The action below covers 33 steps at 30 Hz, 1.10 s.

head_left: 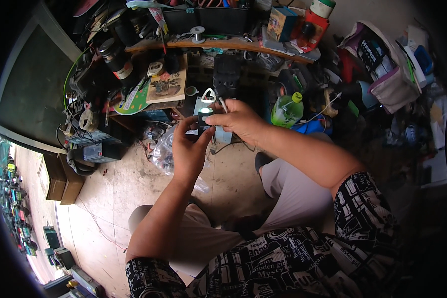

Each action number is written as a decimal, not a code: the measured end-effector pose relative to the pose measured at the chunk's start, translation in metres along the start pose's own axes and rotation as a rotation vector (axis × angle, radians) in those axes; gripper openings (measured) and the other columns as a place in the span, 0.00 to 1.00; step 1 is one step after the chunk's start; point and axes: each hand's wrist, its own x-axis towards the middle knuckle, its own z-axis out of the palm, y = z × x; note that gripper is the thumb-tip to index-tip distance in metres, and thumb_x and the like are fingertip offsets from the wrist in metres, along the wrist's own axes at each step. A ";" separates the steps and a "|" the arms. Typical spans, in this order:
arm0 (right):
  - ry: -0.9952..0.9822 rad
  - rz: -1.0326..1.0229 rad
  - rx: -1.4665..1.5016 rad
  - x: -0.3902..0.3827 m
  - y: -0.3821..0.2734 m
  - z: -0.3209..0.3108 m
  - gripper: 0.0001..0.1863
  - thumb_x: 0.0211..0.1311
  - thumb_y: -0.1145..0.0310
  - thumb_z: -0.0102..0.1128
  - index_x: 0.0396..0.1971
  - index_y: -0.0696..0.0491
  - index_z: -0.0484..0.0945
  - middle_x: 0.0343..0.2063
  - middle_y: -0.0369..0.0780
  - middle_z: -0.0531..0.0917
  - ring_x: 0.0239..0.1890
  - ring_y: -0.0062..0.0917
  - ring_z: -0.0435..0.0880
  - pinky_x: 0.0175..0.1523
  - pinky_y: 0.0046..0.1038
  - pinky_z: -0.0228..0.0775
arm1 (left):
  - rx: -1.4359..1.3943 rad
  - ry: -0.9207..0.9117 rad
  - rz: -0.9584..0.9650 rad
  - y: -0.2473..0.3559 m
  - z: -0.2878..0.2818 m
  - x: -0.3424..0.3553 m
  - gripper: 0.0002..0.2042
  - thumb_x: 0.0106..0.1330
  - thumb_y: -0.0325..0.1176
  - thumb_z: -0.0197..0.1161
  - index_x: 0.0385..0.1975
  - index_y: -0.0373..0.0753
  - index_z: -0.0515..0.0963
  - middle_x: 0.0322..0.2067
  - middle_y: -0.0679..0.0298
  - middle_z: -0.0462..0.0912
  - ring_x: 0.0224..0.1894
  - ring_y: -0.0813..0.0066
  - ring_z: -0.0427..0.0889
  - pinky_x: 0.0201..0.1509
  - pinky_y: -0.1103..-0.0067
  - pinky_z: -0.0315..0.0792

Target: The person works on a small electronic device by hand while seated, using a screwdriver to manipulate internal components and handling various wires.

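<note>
A small black box-shaped device (pixel 202 121) with a bright, pale-green lit top is held up in front of me. My left hand (pixel 189 145) grips it with thumb and fingers from the left and below. My right hand (pixel 241 121) closes on its right side, thumb across the front. A thin pale grey rod or cable end (pixel 223 104) sticks up by the right fingers; I cannot tell whether they hold it. Just beyond the device are a white heart-shaped loop (pixel 209 95) and a light-blue box-like thing (pixel 224 135), partly hidden by my right hand.
Right of my hands stands a green bottle with a yellow cap (pixel 287 109). A book (pixel 167 82) lies on the cluttered bench to the left. A curved wooden shelf (pixel 218 43) crosses behind, carrying a wire spool (pixel 197 34). Clear plastic bags (pixel 165 154) lie on the floor.
</note>
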 end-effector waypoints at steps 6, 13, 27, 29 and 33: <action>0.051 0.046 0.017 -0.001 0.003 0.001 0.14 0.48 0.65 0.67 0.33 0.54 0.75 0.28 0.34 0.78 0.31 0.17 0.74 0.38 0.21 0.65 | -0.032 -0.002 -0.035 0.002 0.003 -0.002 0.16 0.53 0.26 0.69 0.41 0.34 0.72 0.31 0.68 0.73 0.24 0.87 0.70 0.25 0.88 0.65; 0.076 0.045 -0.043 -0.002 0.007 0.004 0.11 0.46 0.67 0.63 0.30 0.55 0.76 0.27 0.34 0.77 0.31 0.18 0.74 0.37 0.21 0.66 | -0.010 -0.001 -0.016 0.001 0.004 -0.006 0.15 0.53 0.26 0.70 0.38 0.35 0.73 0.27 0.70 0.72 0.22 0.88 0.69 0.23 0.89 0.63; 0.032 -0.164 -0.149 -0.005 0.007 0.005 0.19 0.50 0.68 0.64 0.42 0.57 0.72 0.34 0.34 0.76 0.32 0.15 0.74 0.37 0.18 0.67 | -0.086 -0.002 0.005 0.006 0.004 -0.005 0.16 0.54 0.24 0.68 0.40 0.35 0.71 0.30 0.70 0.71 0.24 0.88 0.69 0.25 0.89 0.64; 0.004 -0.151 -0.118 -0.005 0.007 0.004 0.21 0.49 0.70 0.65 0.44 0.59 0.71 0.37 0.36 0.76 0.35 0.17 0.75 0.41 0.20 0.68 | -0.056 0.000 0.029 0.002 0.003 -0.004 0.16 0.54 0.23 0.67 0.41 0.35 0.70 0.30 0.70 0.72 0.26 0.87 0.71 0.26 0.89 0.66; -0.009 -0.202 -0.142 -0.007 0.009 0.006 0.19 0.48 0.72 0.64 0.41 0.59 0.71 0.35 0.36 0.77 0.34 0.18 0.75 0.41 0.21 0.69 | -0.124 -0.016 0.023 -0.002 0.002 -0.004 0.19 0.55 0.22 0.65 0.46 0.34 0.68 0.36 0.66 0.76 0.34 0.82 0.76 0.37 0.86 0.70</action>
